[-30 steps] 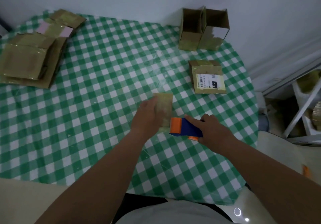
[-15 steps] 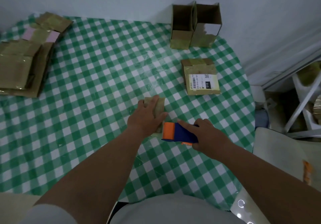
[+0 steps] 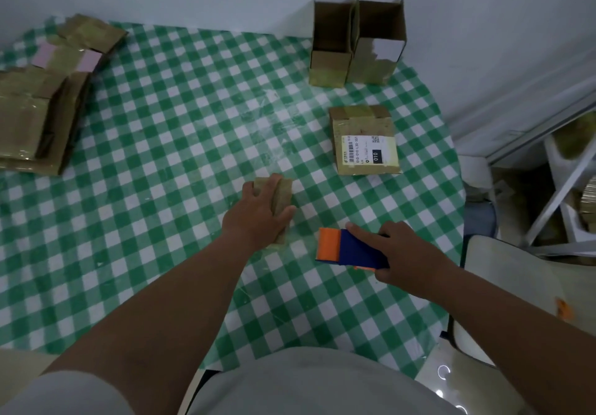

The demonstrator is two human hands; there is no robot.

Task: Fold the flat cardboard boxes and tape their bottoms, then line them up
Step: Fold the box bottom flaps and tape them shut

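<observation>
My left hand [image 3: 258, 214] lies over a small folded cardboard box [image 3: 282, 195] in the middle of the checked table [image 3: 161, 189], fingers wrapped over its top. To its right, my right hand [image 3: 404, 260] grips a blue and orange tape dispenser [image 3: 346, 248], its orange end pointing at the box with a gap between them. Two folded boxes [image 3: 354, 47] stand open-topped side by side at the far edge. A flat box with a white shipping label [image 3: 364, 140] lies in front of them. A pile of flat boxes [image 3: 42, 102] sits at the far left.
The wall runs right behind the two standing boxes. The round table's edge curves down the right side, with a white chair seat [image 3: 516, 285] and a white rack [image 3: 567, 182] beyond it. Bare tablecloth shows between the flat pile and my left hand.
My right hand has drawn the tape dispenser away to the right of the small box, opening a gap. My left hand stays on the box. The camera tilted down slightly.
</observation>
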